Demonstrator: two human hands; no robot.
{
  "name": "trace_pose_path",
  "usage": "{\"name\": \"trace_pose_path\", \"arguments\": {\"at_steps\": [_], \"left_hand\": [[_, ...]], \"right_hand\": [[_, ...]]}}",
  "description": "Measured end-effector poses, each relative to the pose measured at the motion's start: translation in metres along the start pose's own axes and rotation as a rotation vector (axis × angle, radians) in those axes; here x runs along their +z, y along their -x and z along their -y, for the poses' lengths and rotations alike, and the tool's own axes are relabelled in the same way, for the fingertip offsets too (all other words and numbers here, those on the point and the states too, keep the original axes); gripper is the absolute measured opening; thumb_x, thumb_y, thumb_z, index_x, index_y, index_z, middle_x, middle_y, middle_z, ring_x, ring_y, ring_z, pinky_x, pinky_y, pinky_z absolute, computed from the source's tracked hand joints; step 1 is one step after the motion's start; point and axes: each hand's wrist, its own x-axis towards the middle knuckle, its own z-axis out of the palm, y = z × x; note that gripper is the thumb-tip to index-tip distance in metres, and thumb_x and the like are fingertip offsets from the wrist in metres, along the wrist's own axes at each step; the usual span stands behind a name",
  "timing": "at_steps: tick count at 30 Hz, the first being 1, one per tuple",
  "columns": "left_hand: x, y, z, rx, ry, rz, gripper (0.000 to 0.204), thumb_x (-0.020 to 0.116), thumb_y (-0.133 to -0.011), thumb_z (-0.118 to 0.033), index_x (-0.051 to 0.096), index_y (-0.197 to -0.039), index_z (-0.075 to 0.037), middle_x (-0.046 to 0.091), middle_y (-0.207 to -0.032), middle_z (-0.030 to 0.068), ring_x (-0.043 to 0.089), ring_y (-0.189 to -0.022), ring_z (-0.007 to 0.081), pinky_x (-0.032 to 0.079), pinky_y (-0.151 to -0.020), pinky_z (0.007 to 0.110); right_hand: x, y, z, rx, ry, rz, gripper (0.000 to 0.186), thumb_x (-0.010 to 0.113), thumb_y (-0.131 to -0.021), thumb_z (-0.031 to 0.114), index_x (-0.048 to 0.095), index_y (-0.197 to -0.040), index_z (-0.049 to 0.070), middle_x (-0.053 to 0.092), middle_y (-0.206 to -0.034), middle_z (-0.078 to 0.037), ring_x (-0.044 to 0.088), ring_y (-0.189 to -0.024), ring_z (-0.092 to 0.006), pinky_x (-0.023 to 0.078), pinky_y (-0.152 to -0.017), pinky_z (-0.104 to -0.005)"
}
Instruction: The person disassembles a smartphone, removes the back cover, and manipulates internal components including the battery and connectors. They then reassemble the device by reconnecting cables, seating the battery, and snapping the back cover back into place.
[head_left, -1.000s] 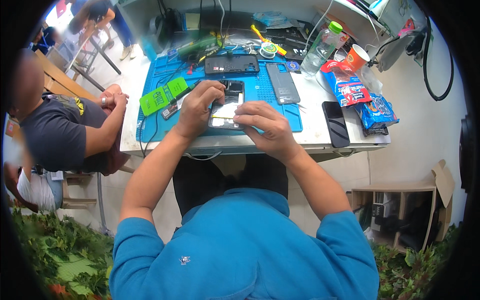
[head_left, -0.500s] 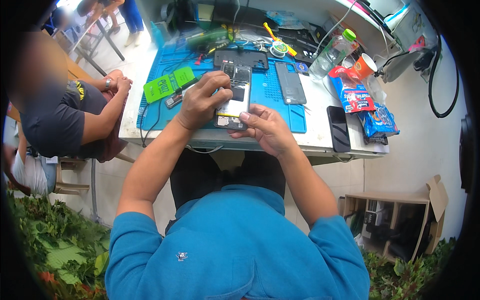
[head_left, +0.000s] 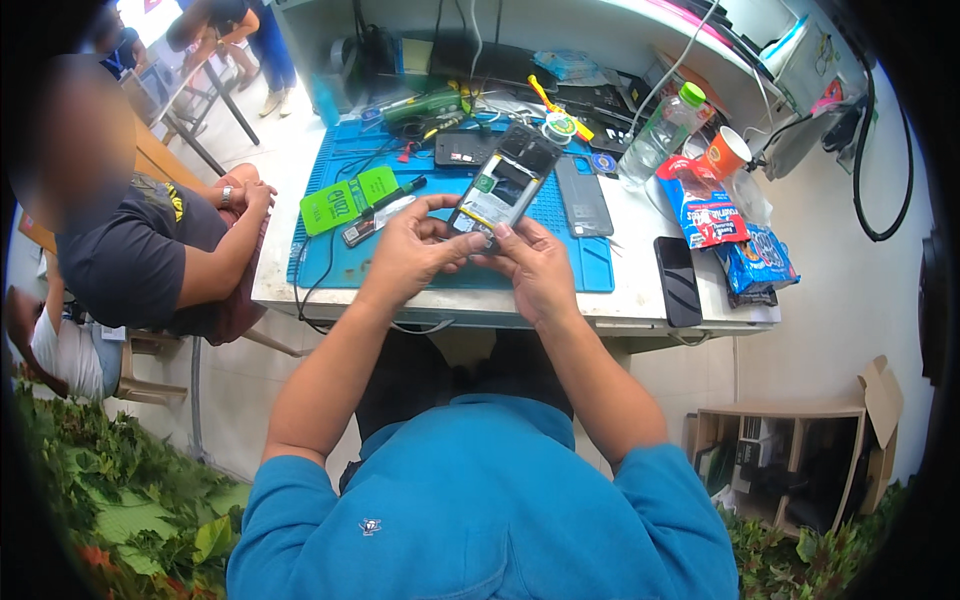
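Observation:
An opened smartphone (head_left: 512, 190) is held tilted above the blue work mat, its top end leaning to the far right. Its back is off, showing a white battery and a dark upper section. My left hand (head_left: 420, 248) grips its lower left edge. My right hand (head_left: 535, 262) grips the lower right corner, thumb on the phone's bottom end. Just right of the phone, a grey phone back cover (head_left: 583, 195) lies on the mat. A dark phone frame (head_left: 465, 148) rests behind, partly covered by the held phone.
On the blue mat (head_left: 340, 260) lie a green card (head_left: 348, 200) and a black pen-like tool (head_left: 398, 197). To the right are a black phone (head_left: 678, 280), snack packs (head_left: 700, 205), a bottle (head_left: 662, 130) and an orange cup (head_left: 726, 152). A person (head_left: 150, 230) sits at the left.
My left hand has come down from over the phone's middle to its lower left edge. The phone has been lifted and turned, its top now leaning to the right.

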Motion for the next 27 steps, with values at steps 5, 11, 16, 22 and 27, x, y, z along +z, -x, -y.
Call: {"name": "trace_pose_path", "arguments": {"at_steps": [5,11,16,22,27], "left_hand": [[0.012,-0.004,0.016,0.068,0.267,0.008,0.069,0.092,-0.094,-0.008,0.057,-0.152,-0.001,0.080,-0.118,0.0133,0.077,-0.102,0.0170,0.064,-0.087,0.032],[-0.025,-0.012,0.005,-0.056,0.259,0.113,0.067,0.086,-0.098,-0.007,0.055,-0.157,0.001,0.080,-0.119,0.0114,0.077,-0.102,0.0169,0.064,-0.086,0.031],[-0.065,-0.045,0.004,-0.134,-0.052,0.381,0.060,0.079,-0.101,-0.011,0.059,-0.156,0.004,0.079,-0.121,0.0136,0.077,-0.102,0.0173,0.064,-0.085,0.032],[-0.060,-0.064,-0.028,-0.145,-0.587,0.322,0.057,0.092,-0.094,-0.022,0.071,-0.143,-0.002,0.080,-0.099,0.0086,0.074,-0.082,0.0147,0.060,-0.078,0.029],[-0.093,-0.067,-0.031,0.190,-1.239,-0.092,0.049,0.093,-0.087,-0.033,0.081,-0.127,-0.007,0.081,-0.105,0.0112,0.077,-0.097,0.0306,0.061,-0.090,0.042]], "right_hand": [[0.006,0.008,-0.002,-0.088,0.101,-0.016,0.033,0.074,-0.112,0.018,0.073,-0.138,-0.001,0.079,-0.127,-0.012,0.076,-0.106,-0.0173,0.064,-0.082,-0.0329],[0.003,0.024,0.059,0.280,0.870,0.102,0.045,0.089,-0.098,0.042,0.078,-0.088,0.000,0.074,-0.079,-0.005,0.069,-0.077,-0.0132,0.048,-0.063,-0.0329],[0.023,0.012,0.066,-0.657,1.408,0.372,0.052,0.095,-0.085,0.040,0.077,-0.118,0.004,0.073,-0.108,-0.013,0.067,-0.104,-0.0355,0.053,-0.088,-0.0460],[0.007,-0.045,0.054,-0.450,1.595,0.545,0.075,0.096,-0.082,0.036,0.067,-0.144,0.006,0.068,-0.140,-0.016,0.060,-0.131,-0.0391,0.047,-0.114,-0.0501],[0.008,-0.044,0.052,-0.417,1.588,0.576,0.057,0.091,-0.090,0.030,0.072,-0.142,0.013,0.068,-0.143,-0.013,0.059,-0.134,-0.0367,0.047,-0.115,-0.0519]]}}
